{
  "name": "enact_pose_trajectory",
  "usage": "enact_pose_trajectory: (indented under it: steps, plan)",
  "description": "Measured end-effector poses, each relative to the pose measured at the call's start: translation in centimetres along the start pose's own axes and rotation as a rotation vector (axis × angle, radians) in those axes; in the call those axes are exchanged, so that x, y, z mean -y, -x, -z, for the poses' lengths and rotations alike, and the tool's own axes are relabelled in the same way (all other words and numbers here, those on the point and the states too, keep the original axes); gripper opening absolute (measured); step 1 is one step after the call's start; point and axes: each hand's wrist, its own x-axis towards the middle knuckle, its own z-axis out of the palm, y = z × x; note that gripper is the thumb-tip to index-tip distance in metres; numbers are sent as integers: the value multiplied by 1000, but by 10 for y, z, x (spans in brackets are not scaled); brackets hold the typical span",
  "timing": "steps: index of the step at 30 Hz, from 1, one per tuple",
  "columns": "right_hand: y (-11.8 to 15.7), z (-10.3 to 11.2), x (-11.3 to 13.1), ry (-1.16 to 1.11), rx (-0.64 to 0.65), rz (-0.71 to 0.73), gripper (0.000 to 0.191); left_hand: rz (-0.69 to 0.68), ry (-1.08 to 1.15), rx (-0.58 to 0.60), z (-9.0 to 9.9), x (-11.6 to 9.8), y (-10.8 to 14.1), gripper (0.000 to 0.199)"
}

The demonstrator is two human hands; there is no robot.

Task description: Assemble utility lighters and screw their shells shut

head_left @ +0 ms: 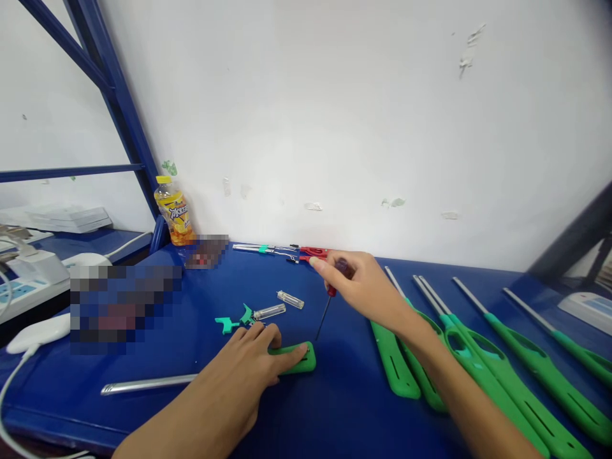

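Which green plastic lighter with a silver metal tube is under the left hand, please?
The leftmost green lighter, its metal tube pointing left; the other green lighters lie to the right, visible tubes toward the white wall.

probably a workshop: a blue bench (pixel 344 401) stands against a scuffed white wall (pixel 310 115), next to a blue metal frame (pixel 120 108). several matching green lighters (pixel 545 373) lie in a row, with loose clear tubes (pixel 270 312) near the middle, a screwdriver (pixel 331 291) in hand, and a power strip (pixel 21 294) at the left.
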Motion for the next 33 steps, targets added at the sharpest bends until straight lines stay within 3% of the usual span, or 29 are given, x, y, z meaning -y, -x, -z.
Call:
enact_pose_trajectory:
  steps: [6, 12, 19, 26, 33]
  plan:
    - [2, -8, -1, 4, 67, 46, 50, -61, 4, -45, -8, 6, 2, 96]
    - [3, -11, 0, 8, 89, 77, 49, -95, 41, -140, -21, 17, 4, 111]
    - [2, -13, 0, -1, 95, 94, 49, -105, 40, -154, -27, 21, 6, 112]
    - [6, -15, 6, -26, 138, 106, 45, -120, 65, -168, -29, 23, 5, 106]
    - [11, -24, 20, -25, 161, 207, 43, -149, 66, -186, -28, 21, 1, 95]
